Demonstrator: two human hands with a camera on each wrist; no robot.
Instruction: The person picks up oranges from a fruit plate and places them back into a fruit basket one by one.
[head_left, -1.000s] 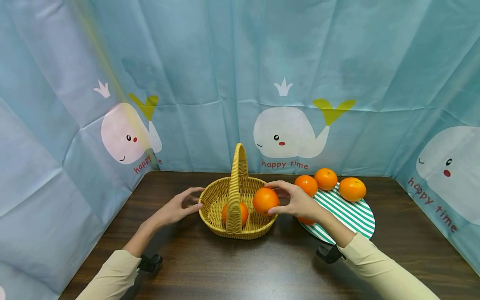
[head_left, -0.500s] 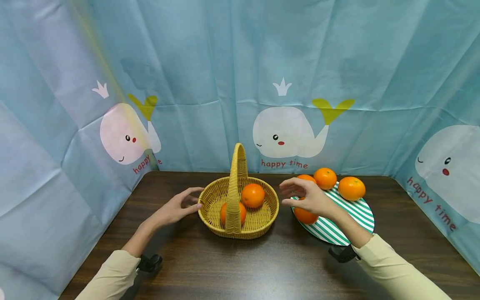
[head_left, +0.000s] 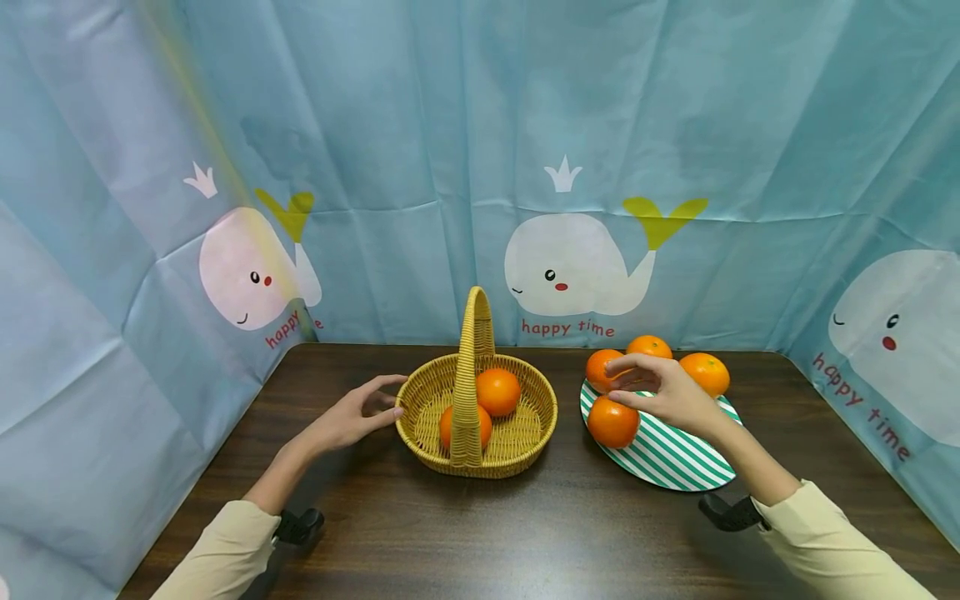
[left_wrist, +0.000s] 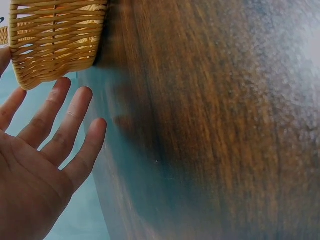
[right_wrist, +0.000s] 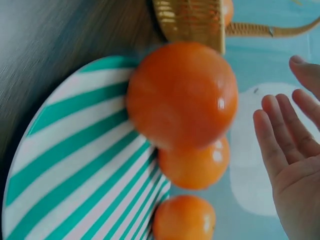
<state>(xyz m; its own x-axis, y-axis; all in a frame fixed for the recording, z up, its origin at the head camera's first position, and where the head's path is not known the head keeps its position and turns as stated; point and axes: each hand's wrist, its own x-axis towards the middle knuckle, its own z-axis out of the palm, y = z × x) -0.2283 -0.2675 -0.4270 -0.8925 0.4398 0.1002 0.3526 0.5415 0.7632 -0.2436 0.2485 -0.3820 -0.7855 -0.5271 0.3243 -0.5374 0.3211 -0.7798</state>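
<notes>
A woven basket (head_left: 521, 446) with a tall arched handle stands mid-table, holding two oranges; one orange (head_left: 498, 392) lies behind the handle, the other (head_left: 444, 428) is partly covered by it. My left hand (head_left: 347, 421) touches the basket's left rim with thumb and fingertips; in the left wrist view its fingers (left_wrist: 70, 125) are spread and fairly straight. Over the striped plate (head_left: 675, 462) hovers my right hand (head_left: 671, 396), holding nothing, fingers extended. Just below and left of it sits an orange (head_left: 613, 422); another orange (head_left: 602, 370) is partly behind its fingertips.
Two more oranges, one at the back (head_left: 649, 347) and one to the right (head_left: 707, 374), lie at the plate's far side. A blue curtain (head_left: 405, 167) with whale prints stands behind the dark wooden table (head_left: 480, 542).
My right hand let go of an orange inside the basket and moved right, over the plate. That orange shifted slightly left within the basket. My left hand stayed at the rim.
</notes>
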